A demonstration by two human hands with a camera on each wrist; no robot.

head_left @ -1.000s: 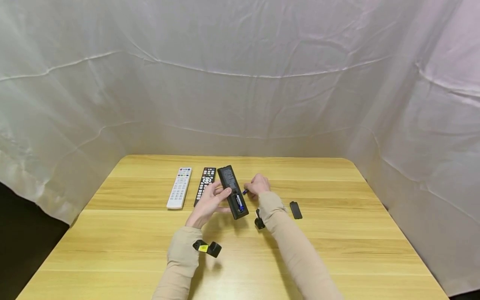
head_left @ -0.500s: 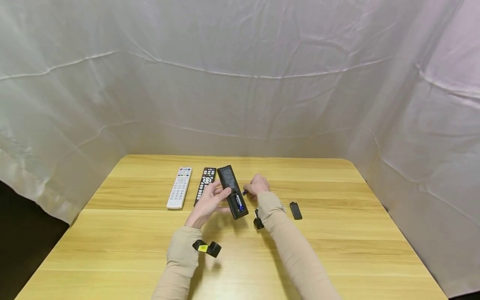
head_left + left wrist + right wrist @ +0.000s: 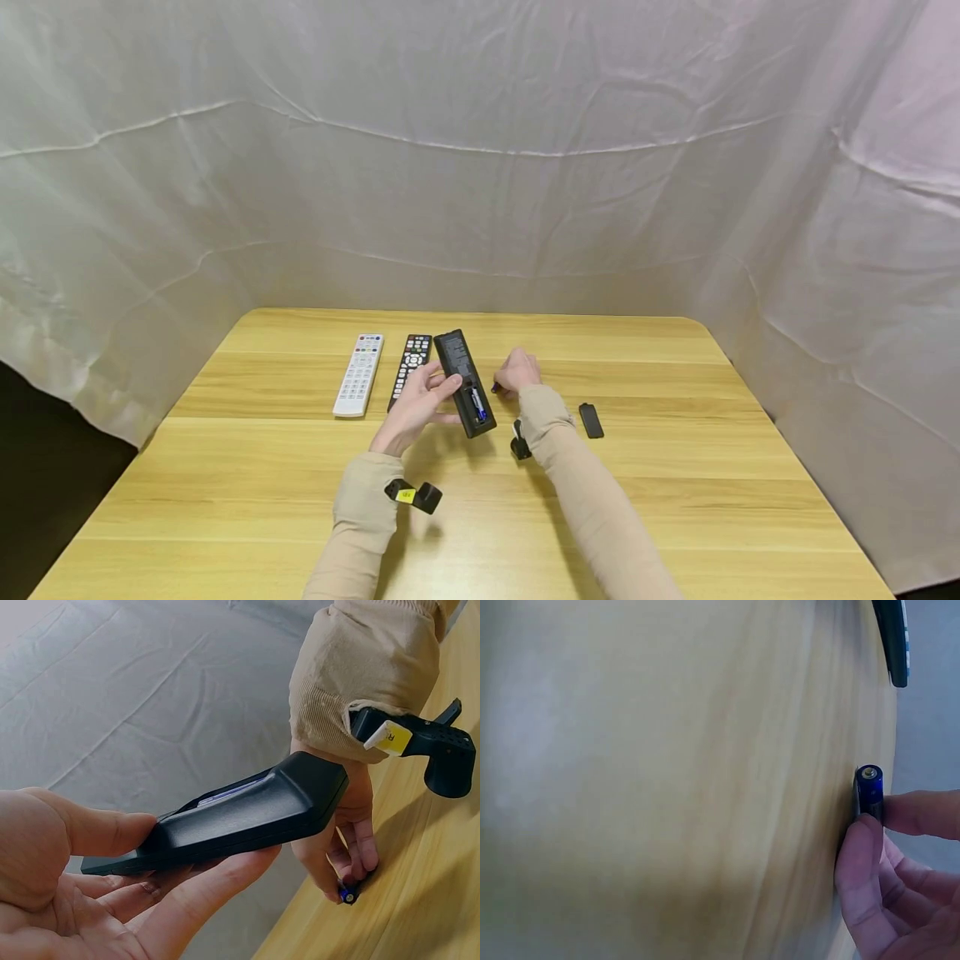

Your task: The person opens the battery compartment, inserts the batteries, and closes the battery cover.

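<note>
Back side up, a black remote control (image 3: 457,357) is gripped by my left hand (image 3: 408,410) above the table, thumb on its back and fingers underneath. In its uncovered battery compartment lies a blue and silver battery (image 3: 478,403). My right hand (image 3: 517,372) pinches a second blue battery (image 3: 870,791) between thumb and fingers, low at the table surface just right of the remote. The right wrist view shows that battery's terminal end facing the camera; its other end is hidden by fingers. A black battery cover (image 3: 591,421) lies on the table, right of the right hand.
A white remote (image 3: 358,377) and a black remote with white buttons (image 3: 413,362) lie side by side on the wooden table (image 3: 675,500), left of the held remote. The left hand partly covers the black one. Grey cloth (image 3: 480,208) hangs behind and at both sides.
The right hand with its battery has shifted very slightly to the right, and less of that battery shows in the head view. The left hand and its remote have stayed nearly still.
</note>
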